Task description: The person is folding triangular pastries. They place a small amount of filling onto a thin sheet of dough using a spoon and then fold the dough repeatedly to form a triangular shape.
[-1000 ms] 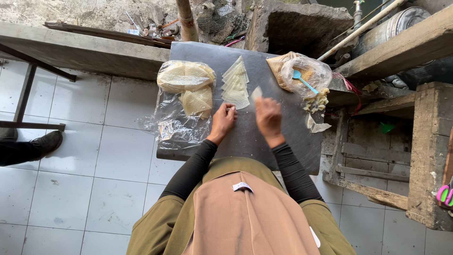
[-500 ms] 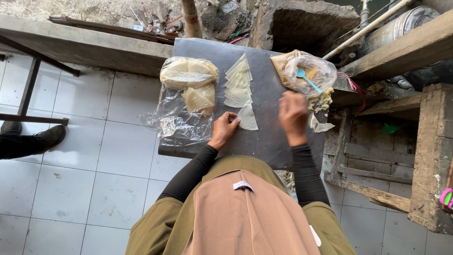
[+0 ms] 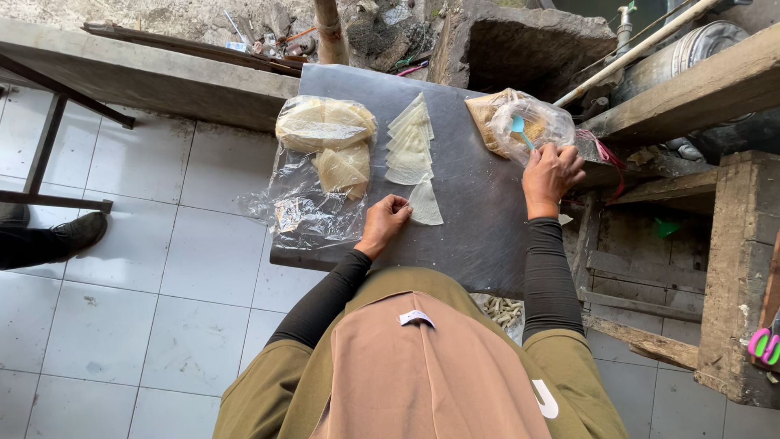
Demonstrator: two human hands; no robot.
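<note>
A: Where does the left hand (image 3: pixel 387 221) sit?

B: It rests on the grey surface (image 3: pixel 479 219), fingers curled in loosely, gripping nothing; its fingertips touch the edge of a single triangular pastry wrapper (image 3: pixel 425 203) lying flat just to its right.

A: And beyond that hand?

B: Further from the person, a row of overlapping triangular wrappers (image 3: pixel 409 142) runs away from the lone one; to the left of the hand lies a clear plastic bag (image 3: pixel 313 175) holding a stack of pale wrapper sheets (image 3: pixel 327 126), some round, some folded.

A: The right hand (image 3: pixel 551 175)?

B: It is well apart from the left, near the far right edge of the surface; the fingers are bent down at the mouth of a second plastic bag (image 3: pixel 520 122), touching it; whether they pinch the plastic cannot be told from here.

A: What is in that bag?

B: A brownish filling, with a small turquoise spoon (image 3: pixel 520 130) standing in it just beyond the fingers; a red string (image 3: pixel 600 150) trails to the right of the hand; both forearms wear black sleeves.
</note>
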